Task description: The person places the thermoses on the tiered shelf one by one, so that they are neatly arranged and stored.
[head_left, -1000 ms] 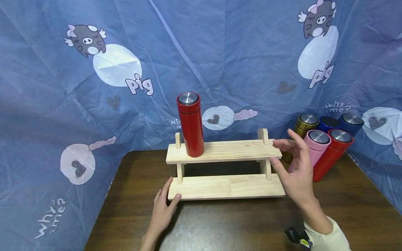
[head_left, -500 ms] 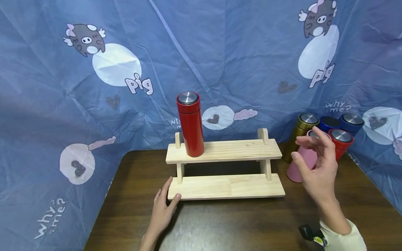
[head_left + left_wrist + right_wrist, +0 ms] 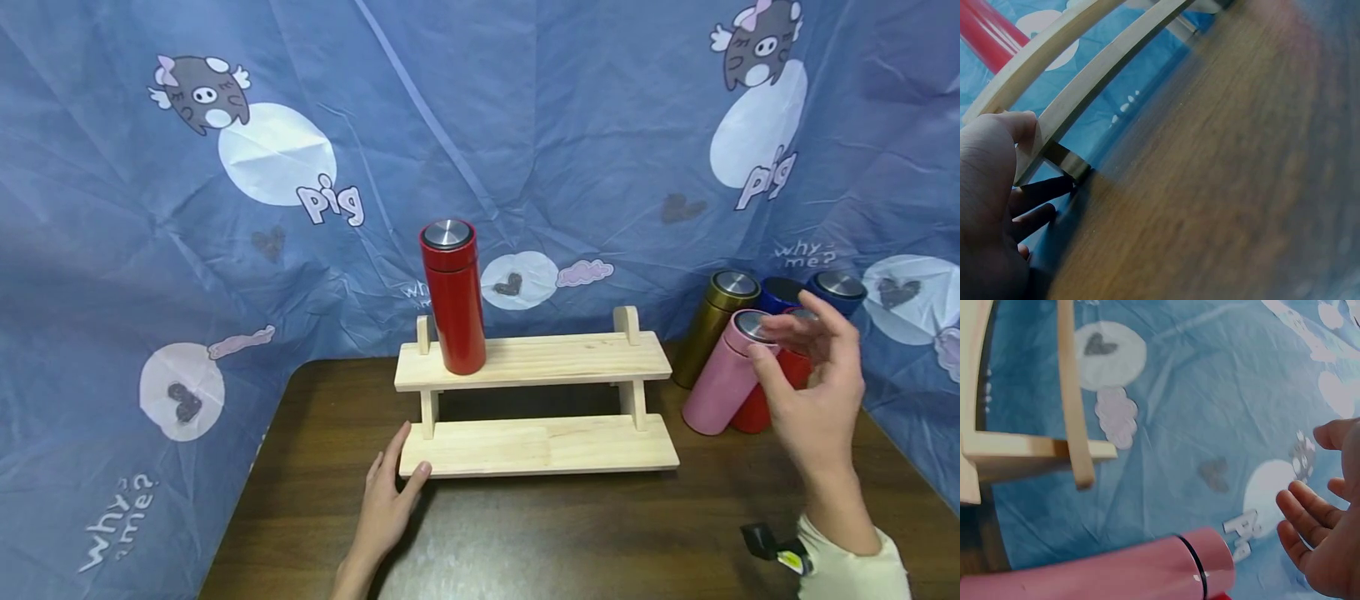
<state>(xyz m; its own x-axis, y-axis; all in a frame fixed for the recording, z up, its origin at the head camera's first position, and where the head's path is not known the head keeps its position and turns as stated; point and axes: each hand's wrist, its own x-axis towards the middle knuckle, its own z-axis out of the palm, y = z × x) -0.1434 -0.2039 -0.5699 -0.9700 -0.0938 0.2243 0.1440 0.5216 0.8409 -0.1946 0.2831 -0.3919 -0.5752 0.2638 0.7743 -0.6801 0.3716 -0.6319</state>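
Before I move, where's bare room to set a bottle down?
Free: upper shelf, right of its red bottle; lower shelf, right of the left hand; table in front of that shelf. Crowded: bottle cluster near the right hand.

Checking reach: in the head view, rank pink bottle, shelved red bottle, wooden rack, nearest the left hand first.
1. Wooden rack: touching the left hand.
2. Shelved red bottle: on rack's left end.
3. Pink bottle: right of the rack.

Pink bottle [image 3: 722,379], gold bottle [image 3: 707,333], cream rack [image 3: 540,447], blue pig-print cloth [image 3: 592,125]
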